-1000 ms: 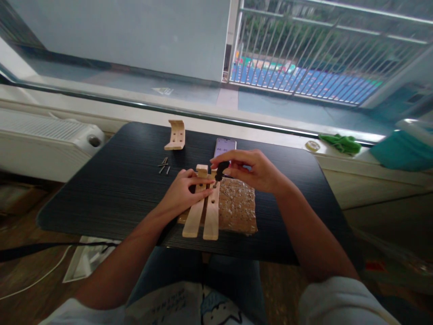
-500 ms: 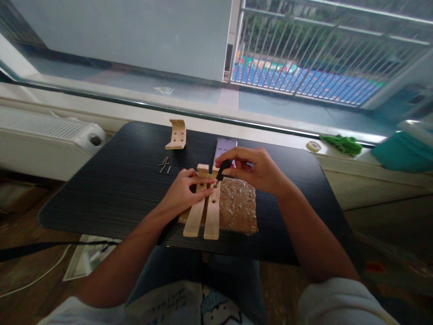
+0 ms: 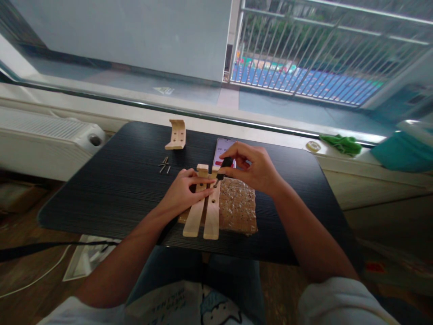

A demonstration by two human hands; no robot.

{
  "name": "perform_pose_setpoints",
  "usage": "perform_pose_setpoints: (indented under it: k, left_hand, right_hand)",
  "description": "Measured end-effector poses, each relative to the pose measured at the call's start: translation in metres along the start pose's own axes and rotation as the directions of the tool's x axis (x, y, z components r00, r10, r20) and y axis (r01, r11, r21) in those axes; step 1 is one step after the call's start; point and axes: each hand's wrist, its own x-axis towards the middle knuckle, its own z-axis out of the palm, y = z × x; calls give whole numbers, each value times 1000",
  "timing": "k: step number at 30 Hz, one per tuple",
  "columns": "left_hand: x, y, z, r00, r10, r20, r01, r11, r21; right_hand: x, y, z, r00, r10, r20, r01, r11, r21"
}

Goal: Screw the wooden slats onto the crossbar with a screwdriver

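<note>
Two pale wooden slats [image 3: 204, 212] lie side by side on a brown bubble-wrap pad [image 3: 237, 205] near the front edge of the black table [image 3: 111, 180]. My left hand [image 3: 184, 189] presses on the slats' far end, fingers pinched around a screw at a hole. My right hand [image 3: 252, 169] is closed on a small black screwdriver [image 3: 223, 166], its tip pointing down at that spot. A short wooden crosspiece [image 3: 202, 170] sits at the slats' far end.
A curved wooden bracket [image 3: 176, 135] and several loose screws [image 3: 164, 165] lie further back on the left. A phone [image 3: 223, 149] lies behind my right hand. A radiator [image 3: 50, 135] is left; a green cloth [image 3: 341, 143] and tape roll [image 3: 313, 146] rest on the sill.
My right hand has tilted the screwdriver and shifted slightly up and back. My left hand and the slats have stayed put.
</note>
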Motion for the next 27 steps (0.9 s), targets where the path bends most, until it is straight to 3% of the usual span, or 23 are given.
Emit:
perform_pose_setpoints:
  k: [27]
  left_hand:
    - [0, -1, 1, 1000, -12, 10, 12, 1000, -2]
  right_hand:
    - [-2, 2, 11, 995, 21, -97, -25, 999, -47]
